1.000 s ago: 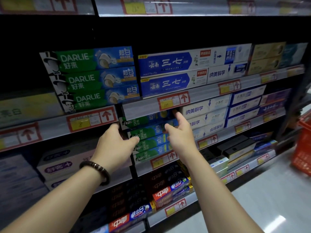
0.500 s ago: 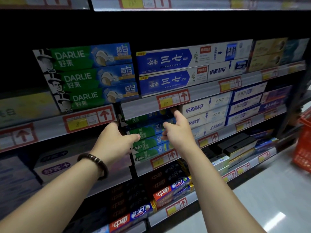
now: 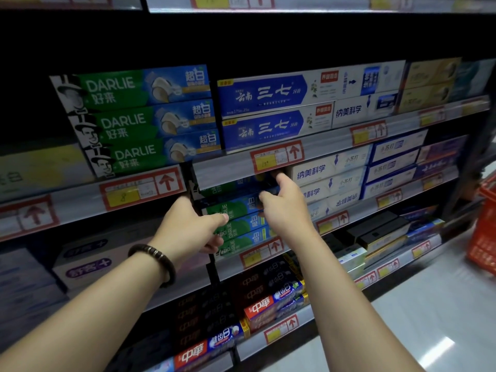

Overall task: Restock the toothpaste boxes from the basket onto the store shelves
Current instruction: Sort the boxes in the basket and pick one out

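Toothpaste boxes [image 3: 243, 228] between left hand [image 3: 188, 226] and right hand [image 3: 285, 209] fingertips

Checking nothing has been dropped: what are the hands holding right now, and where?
The left hand grips the left end of the lower Darlie boxes, thumb in front; the right hand touches their right end.

Three green Darlie boxes [image 3: 139, 119] are sitting stacked, with two blue boxes [image 3: 263, 114] lying beside them. Two hands, the left hand [image 3: 185, 229] and the right hand [image 3: 287, 210], are reaching at a lower stack [image 3: 241, 225] showing at least four boxes. One red basket [image 3: 483, 229] is standing nearby; one bracelet [image 3: 154, 257] is circling a wrist.
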Available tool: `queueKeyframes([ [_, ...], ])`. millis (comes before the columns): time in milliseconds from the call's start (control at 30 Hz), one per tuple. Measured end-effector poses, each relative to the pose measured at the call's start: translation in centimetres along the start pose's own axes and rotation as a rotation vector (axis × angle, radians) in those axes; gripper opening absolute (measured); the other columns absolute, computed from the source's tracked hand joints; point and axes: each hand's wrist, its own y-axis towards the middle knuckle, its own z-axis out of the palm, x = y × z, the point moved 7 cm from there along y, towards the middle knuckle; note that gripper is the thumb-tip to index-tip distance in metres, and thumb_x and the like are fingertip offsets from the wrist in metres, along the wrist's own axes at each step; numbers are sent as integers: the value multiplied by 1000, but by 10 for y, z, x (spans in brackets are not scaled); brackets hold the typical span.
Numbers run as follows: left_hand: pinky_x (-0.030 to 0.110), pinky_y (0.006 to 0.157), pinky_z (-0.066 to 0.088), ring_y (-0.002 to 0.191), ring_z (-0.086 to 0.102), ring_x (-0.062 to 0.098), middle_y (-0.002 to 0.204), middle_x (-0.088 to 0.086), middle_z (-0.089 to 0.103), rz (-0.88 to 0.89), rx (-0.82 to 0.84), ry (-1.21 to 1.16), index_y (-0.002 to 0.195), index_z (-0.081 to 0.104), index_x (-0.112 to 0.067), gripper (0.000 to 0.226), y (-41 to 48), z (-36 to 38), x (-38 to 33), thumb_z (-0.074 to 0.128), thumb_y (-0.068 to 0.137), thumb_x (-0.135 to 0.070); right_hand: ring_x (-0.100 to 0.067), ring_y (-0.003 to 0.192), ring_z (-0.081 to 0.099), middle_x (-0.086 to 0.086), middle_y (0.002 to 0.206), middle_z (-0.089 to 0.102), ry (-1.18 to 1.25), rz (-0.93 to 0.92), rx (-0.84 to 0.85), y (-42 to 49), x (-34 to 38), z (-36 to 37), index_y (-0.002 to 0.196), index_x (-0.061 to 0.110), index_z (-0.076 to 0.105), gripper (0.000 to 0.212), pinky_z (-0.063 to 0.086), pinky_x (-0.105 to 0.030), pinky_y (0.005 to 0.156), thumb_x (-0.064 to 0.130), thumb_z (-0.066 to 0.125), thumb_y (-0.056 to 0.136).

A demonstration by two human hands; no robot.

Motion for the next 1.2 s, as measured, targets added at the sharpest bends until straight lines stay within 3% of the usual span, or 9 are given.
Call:
queueKeyframes([
  [67,54,75,65,78,78,34,97,10,65,-4,-4,4,154,27,-17,81,1,0,1,79,92,-19,-31,104,66,3,123,58,-20,-5,-37,-2,1,-5,155,15,46,52,54,-44,95,13,52,103],
  [267,54,75,65,79,78,35,96,15,69,-10,3,11,146,30,-23,74,1,3,0,80,91,-20,-33,119,66,-8,159,47,17,-20,-24,3,-5,3,162,20,38,63,55,-55,103,14,52,101],
  [367,53,75,65,79,78,35,91,13,69,-15,1,8,151,29,-22,79,2,4,1,80,91,-20,-31,145,47,-6,166,41,27,-3,-9,7,-10,2,164,18,34,63,43,-42,114,13,53,104],
  [533,48,71,66,78,78,35,99,17,69,-9,-5,-9,156,25,-20,84,2,4,1,79,91,-18,-26,147,43,-4,166,41,52,-10,-7,9,-14,1,166,18,31,65,41,-35,110,14,54,105],
  [800,54,78,65,79,78,34,107,17,69,17,21,-46,149,28,-25,75,5,7,2,77,93,-16,-33,124,64,-5,159,49,61,-53,-59,6,-14,3,163,20,36,64,53,-55,107,17,54,102],
  [900,56,79,64,81,78,34,112,18,67,21,15,-66,132,30,-25,60,7,7,2,76,94,-15,-20,86,69,-1,117,71,89,-75,-147,4,-15,-5,159,21,45,58,57,-42,91,15,55,102],
  [967,55,79,64,80,78,33,113,17,66,31,-2,-85,142,30,-24,67,7,5,3,76,94,-14,-19,78,72,14,89,68,115,-100,-240,-2,-15,-14,148,23,58,50,60,-44,81,12,57,99],
  [1067,55,79,64,78,78,33,111,15,66,60,-23,-117,153,27,-23,77,4,3,3,75,94,-13,-19,79,75,17,101,69,166,-106,-332,-12,-15,-21,133,26,66,40,62,-52,81,12,60,95],
  [1200,51,77,65,77,79,29,104,8,69,86,-80,-168,164,16,-23,91,-5,-2,12,72,95,-9,-7,78,70,15,114,69,134,-124,-310,-25,-20,-23,132,26,67,37,63,-41,81,14,64,97],
])
